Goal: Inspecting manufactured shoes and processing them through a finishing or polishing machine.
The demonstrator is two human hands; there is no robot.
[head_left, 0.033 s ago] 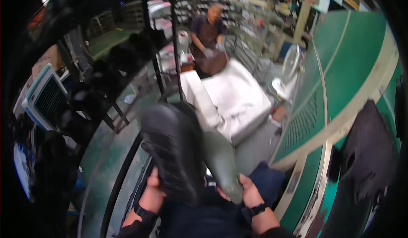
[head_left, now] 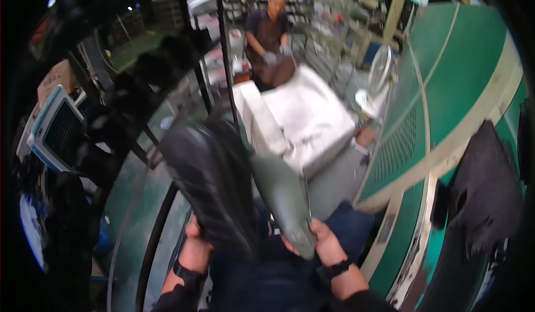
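Note:
My left hand [head_left: 196,244] is closed on the near end of a black shoe [head_left: 209,172], mostly hidden behind it. The shoe stands tilted up and away from me, with its ridged sole side showing, blurred by motion. Just right of it, my right hand [head_left: 323,240] grips the narrow lower end of a smooth grey-green shoe last [head_left: 281,192]. The last leans up to the left, and its upper end meets the shoe's edge. I cannot tell whether the two touch or only overlap in view.
A white covered block or table [head_left: 312,117] stands ahead, with a person in an apron and gloves [head_left: 270,44] behind it. To the right are a green machine housing [head_left: 462,61] and a hanging dark cloth [head_left: 485,195]. Black racking [head_left: 139,100] runs along the left.
The shoe and last have shifted slightly left, and the shoe leans further left. Both hands keep their hold. The surroundings sit a little higher in the view.

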